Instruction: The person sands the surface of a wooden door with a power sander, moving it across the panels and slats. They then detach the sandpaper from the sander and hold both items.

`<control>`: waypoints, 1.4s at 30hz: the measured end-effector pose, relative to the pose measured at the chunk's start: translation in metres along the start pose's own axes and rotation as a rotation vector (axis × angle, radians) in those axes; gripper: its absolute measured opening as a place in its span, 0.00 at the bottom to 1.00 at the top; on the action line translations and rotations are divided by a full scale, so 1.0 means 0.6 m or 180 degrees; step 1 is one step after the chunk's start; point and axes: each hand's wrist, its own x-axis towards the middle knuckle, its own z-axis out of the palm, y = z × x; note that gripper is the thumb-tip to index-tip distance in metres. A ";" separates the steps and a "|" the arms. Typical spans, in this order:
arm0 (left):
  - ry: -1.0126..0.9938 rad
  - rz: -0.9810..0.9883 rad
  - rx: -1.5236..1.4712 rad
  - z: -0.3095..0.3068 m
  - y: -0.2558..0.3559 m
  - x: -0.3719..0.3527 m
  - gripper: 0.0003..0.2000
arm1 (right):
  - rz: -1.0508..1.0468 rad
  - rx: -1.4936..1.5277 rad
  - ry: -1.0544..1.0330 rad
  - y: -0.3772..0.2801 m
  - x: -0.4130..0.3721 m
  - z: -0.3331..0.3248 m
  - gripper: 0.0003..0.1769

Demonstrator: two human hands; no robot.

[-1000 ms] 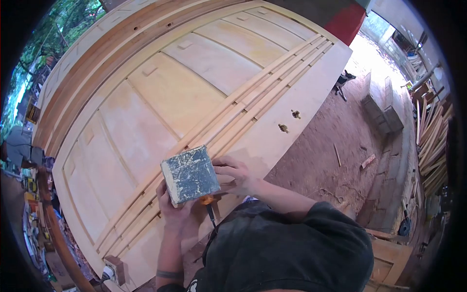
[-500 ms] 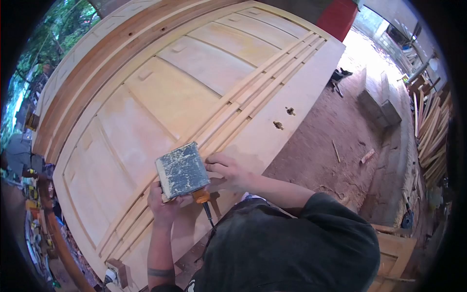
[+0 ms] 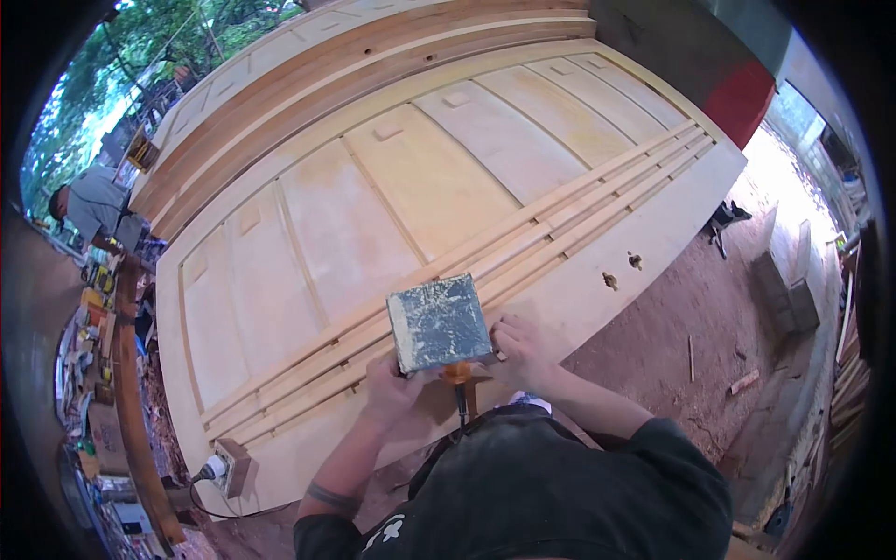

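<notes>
A sheet sander (image 3: 441,322) is turned so its square pad faces up at me. The pad's dark, worn face is streaked with pale dust. Below it shows a bit of the orange body, with a black cord running down toward me. My left hand (image 3: 390,385) is closed on the pad's lower left edge. My right hand (image 3: 520,347) has its fingers curled at the lower right side of the sander. Beneath both hands lies a large wooden door panel (image 3: 569,308). Long thin wood strips (image 3: 551,231) run diagonally across it, partly hidden behind the sander.
A plug in a wooden socket block (image 3: 230,467) sits at the panel's near left corner. Thick wooden boards (image 3: 308,89) stand behind the panel. A co-worker (image 3: 98,205) bends over at far left, near a cluttered bench. Concrete blocks (image 3: 784,289) lie on the dirt floor at right.
My view has turned left, so the panel, hands and sander appear further right. The co-worker has come into sight. Both hands keep hold of the sander, its pad still facing up.
</notes>
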 end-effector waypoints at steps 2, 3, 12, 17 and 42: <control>-0.0012 0.0066 0.0268 0.005 0.002 -0.011 0.15 | 0.0068 -0.0144 0.0080 -0.009 -0.001 -0.001 0.20; 0.0084 -0.0062 0.0247 0.009 0.008 -0.012 0.12 | 0.0135 -0.0091 0.0103 -0.013 0.005 -0.005 0.20; 0.0217 -0.0775 -0.0435 -0.067 -0.070 -0.010 0.18 | 0.1788 0.2216 -0.0288 0.025 -0.022 -0.019 0.21; 0.0676 -0.0875 -0.2698 0.000 -0.048 0.030 0.17 | 0.2060 0.2785 0.0310 0.004 0.022 0.038 0.24; -0.1763 -0.1242 -0.1437 -0.097 0.000 0.161 0.28 | 0.2251 0.3191 -0.1088 0.011 0.100 -0.064 0.23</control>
